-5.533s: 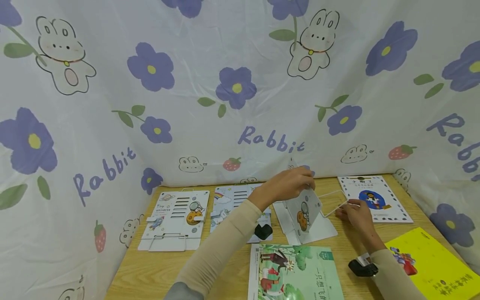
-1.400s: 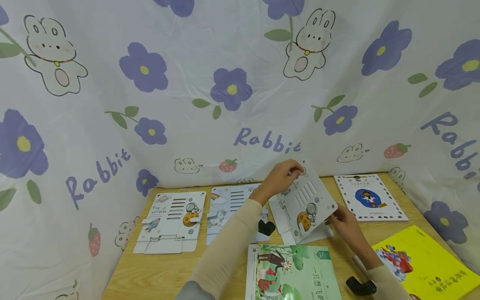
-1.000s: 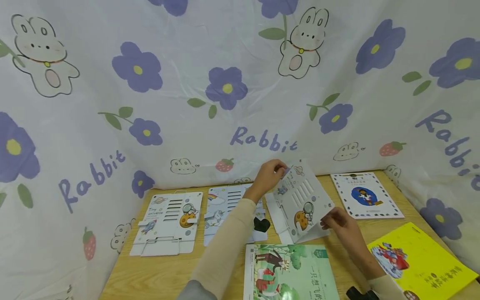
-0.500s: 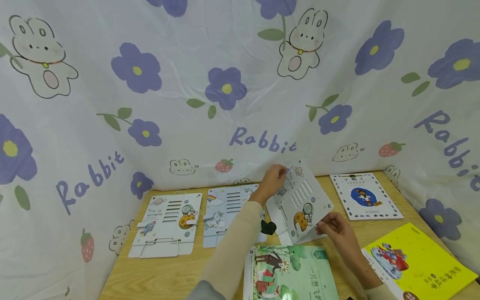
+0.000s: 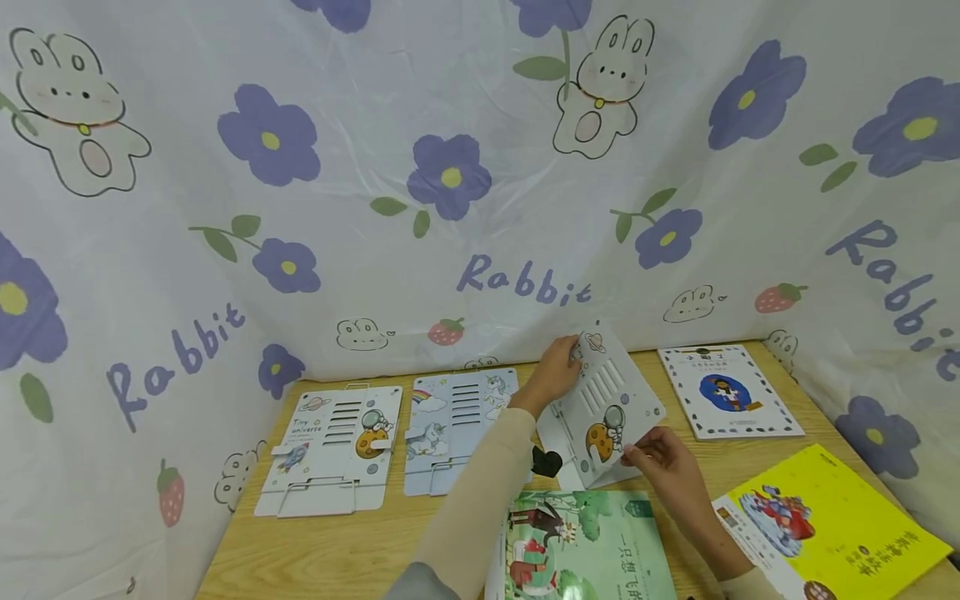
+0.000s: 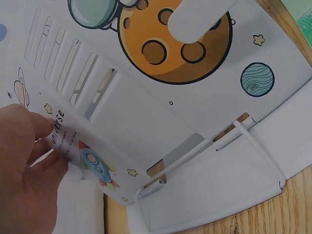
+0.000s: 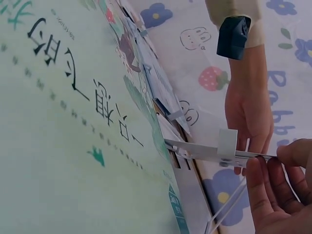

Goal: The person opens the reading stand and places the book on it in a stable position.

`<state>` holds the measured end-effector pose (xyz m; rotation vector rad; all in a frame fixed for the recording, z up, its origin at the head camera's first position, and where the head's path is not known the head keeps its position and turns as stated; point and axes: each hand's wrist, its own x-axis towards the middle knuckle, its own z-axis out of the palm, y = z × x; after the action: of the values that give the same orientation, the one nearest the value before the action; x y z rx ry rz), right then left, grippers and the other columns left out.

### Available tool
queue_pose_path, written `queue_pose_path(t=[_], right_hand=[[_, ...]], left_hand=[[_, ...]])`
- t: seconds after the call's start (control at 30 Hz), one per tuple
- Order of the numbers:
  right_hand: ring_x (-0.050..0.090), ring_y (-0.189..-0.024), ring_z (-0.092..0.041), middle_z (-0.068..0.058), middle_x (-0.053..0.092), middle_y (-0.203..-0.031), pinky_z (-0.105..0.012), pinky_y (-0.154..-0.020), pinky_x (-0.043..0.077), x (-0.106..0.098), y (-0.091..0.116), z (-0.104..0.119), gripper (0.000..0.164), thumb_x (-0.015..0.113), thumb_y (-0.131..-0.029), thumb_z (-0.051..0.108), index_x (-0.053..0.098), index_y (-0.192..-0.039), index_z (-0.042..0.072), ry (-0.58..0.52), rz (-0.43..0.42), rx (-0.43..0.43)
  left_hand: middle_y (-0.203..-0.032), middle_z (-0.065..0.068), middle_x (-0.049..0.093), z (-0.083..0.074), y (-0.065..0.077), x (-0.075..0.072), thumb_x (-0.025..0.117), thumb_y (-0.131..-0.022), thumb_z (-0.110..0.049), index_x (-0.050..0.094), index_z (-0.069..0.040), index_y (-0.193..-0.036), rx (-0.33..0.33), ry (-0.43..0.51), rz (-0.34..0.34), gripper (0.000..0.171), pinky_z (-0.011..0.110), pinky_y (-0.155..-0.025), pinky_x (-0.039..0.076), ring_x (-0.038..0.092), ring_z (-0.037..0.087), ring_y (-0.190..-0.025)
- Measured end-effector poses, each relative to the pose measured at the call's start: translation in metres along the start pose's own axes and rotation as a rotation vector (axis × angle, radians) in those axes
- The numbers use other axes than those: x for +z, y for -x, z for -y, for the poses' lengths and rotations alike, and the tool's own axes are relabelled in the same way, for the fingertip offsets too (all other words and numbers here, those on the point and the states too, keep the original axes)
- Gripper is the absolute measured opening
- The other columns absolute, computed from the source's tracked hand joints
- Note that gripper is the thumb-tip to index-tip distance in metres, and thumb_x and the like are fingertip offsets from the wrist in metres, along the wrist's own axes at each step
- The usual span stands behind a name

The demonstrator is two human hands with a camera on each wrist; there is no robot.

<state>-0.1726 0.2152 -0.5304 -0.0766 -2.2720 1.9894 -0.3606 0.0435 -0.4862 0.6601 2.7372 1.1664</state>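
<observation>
A white metal book stand [image 5: 600,383] with an astronaut-and-moon print stands on the table, its panel raised at a slant above its base plate. My left hand [image 5: 553,375] grips the panel's left edge near the top; in the left wrist view, that hand [image 6: 29,165] has its fingers curled at the edge beside the rocket print. At the lower right edge, my right hand [image 5: 667,467] pinches the panel between thumb and fingers, as the right wrist view also shows. A folded wire page holder [image 6: 258,151] lies at the panel's foot. The back of the panel is mostly hidden.
Two similar book stands lie to the left, one with a space print [image 5: 330,450] and one with unicorns [image 5: 450,425]. A green picture book [image 5: 592,542] is in front, a yellow book [image 5: 840,525] at right, and a white book [image 5: 727,392] behind it. A patterned curtain [image 5: 480,108] hangs behind the table.
Earlier my right hand held the wire support behind the panel; now it holds the panel's lower right edge. The panel has turned to face me. My left hand has slid down the left edge.
</observation>
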Motion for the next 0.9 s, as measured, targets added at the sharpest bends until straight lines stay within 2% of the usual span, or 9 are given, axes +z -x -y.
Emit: queue_pose_path(t=[0.33, 0.67, 0.9], right_hand=[[0.076, -0.09, -0.016, -0.011, 0.074, -0.099, -0.028, -0.087, 0.063, 0.001, -0.001, -0.002, 0.026, 0.068, -0.106, 0.014, 0.054, -0.115, -0.005, 0.009, -0.013, -0.025], [0.074, -0.091, -0.009, -0.017, 0.07, -0.107, -0.028, -0.089, 0.064, -0.001, -0.005, 0.001, 0.026, 0.067, -0.106, 0.015, 0.055, -0.119, -0.005, 0.008, -0.039, -0.008], [0.076, -0.087, -0.011, -0.012, 0.072, -0.102, -0.024, -0.087, 0.063, -0.009, -0.013, -0.005, 0.024, 0.067, -0.106, 0.013, 0.057, -0.117, -0.006, 0.031, -0.075, -0.075]], left_hand=[[-0.161, 0.016, 0.047, -0.002, 0.0, 0.0, 0.05, -0.113, -0.014, 0.04, -0.005, -0.162, -0.048, -0.007, -0.006, 0.051, 0.04, -0.127, 0.038, 0.047, 0.031, -0.151], [-0.16, 0.017, 0.047, -0.005, 0.002, -0.003, 0.051, -0.112, -0.015, 0.042, -0.004, -0.161, -0.087, 0.014, -0.025, 0.051, 0.041, -0.126, 0.04, 0.048, 0.032, -0.149], [-0.16, 0.019, 0.046, 0.0, -0.002, -0.004, 0.054, -0.112, -0.017, 0.041, -0.003, -0.162, -0.106, -0.009, -0.04, 0.053, 0.041, -0.126, 0.041, 0.05, 0.032, -0.148]])
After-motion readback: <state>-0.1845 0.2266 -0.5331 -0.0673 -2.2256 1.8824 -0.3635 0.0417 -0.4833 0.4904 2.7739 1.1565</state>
